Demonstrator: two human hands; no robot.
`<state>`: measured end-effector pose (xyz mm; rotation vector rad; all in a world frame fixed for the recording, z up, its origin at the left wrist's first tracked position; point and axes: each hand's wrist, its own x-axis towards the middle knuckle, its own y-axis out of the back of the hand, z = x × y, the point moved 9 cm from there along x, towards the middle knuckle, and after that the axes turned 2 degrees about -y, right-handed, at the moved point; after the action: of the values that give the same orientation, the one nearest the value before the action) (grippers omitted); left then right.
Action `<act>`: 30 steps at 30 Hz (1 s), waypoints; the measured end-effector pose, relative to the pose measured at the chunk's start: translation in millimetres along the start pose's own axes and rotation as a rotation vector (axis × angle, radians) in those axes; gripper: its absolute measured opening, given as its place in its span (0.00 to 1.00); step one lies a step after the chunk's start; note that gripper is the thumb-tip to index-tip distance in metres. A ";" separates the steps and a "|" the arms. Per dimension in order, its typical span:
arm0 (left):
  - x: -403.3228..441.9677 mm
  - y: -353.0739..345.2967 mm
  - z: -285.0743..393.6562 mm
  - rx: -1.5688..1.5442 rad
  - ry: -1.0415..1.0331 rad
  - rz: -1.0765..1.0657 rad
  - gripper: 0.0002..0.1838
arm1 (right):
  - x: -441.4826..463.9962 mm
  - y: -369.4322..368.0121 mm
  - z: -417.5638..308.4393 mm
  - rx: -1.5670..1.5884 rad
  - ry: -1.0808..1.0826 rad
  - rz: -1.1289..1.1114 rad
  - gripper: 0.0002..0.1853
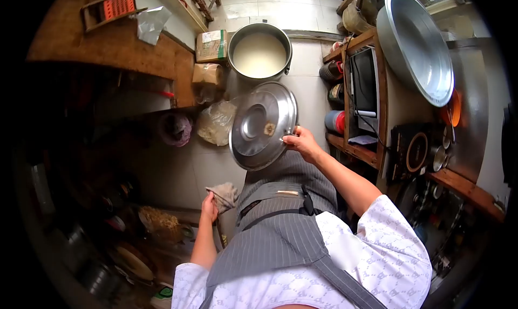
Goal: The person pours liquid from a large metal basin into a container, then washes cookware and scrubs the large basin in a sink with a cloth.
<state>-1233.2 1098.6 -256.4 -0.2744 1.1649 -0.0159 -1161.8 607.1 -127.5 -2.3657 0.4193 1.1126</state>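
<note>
Mid-frame, the right hand (304, 145) grips the metal lid (263, 126) by its edge, best held firmly clear of the pot (260, 28) at upper centre, while the left hand (209, 207) clutches a cloth (224, 195) lower left of centre.

- A worker wears a white short-sleeved shirt (396, 249) with a pale grey print
- Over it, a grey pinstriped apron (270, 249) with a grey shoulder strap (348, 286)
- A black clip (308, 202) shows at the waist

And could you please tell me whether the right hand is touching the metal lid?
Touching: the head view shows the right hand gripping the metal lid at its edge.
</note>
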 end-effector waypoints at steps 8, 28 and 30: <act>-25.8 -112.1 32.4 0.604 0.071 0.285 0.24 | 83.1 102.7 -58.0 0.064 -0.025 0.106 0.10; 51.2 -315.2 102.7 0.730 -0.108 0.196 0.25 | 168.1 154.4 -172.6 0.071 -0.065 -0.034 0.13; 51.8 -323.8 116.0 0.727 -0.140 0.175 0.24 | 188.2 148.3 -178.5 0.073 -0.055 -0.044 0.12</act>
<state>-1065.3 801.4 -189.1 0.4623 0.9707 -0.2574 -1001.3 373.0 -220.9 -2.2656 0.3804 1.1202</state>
